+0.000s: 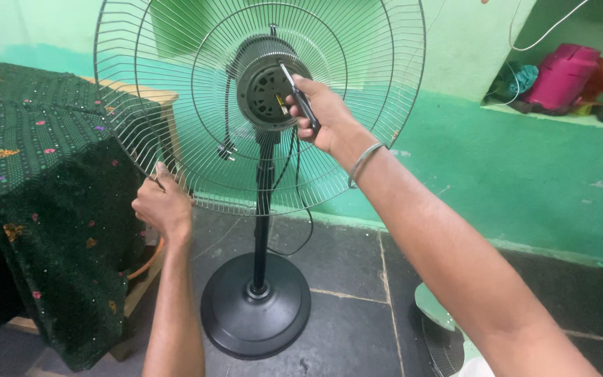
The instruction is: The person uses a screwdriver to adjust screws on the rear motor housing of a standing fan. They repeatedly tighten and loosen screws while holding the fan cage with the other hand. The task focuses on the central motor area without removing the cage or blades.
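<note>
A pedestal fan stands on the floor with its blades off: a round wire rear guard (176,105), a dark motor housing (263,87) at its centre, a black pole (263,209) and a round black base (255,304). My left hand (164,206) grips the lower left rim of the wire guard. My right hand (322,115) holds a dark slim tool (300,98), probably a screwdriver, with its tip against the motor housing face. A metal bangle (364,164) sits on my right wrist.
A table covered with a dark green embroidered cloth (36,195) stands at the left. A black cord (301,223) hangs behind the pole. A pale fan blade and another guard (441,328) lie on the floor at lower right. A wall shelf (567,84) holds pink and coloured items.
</note>
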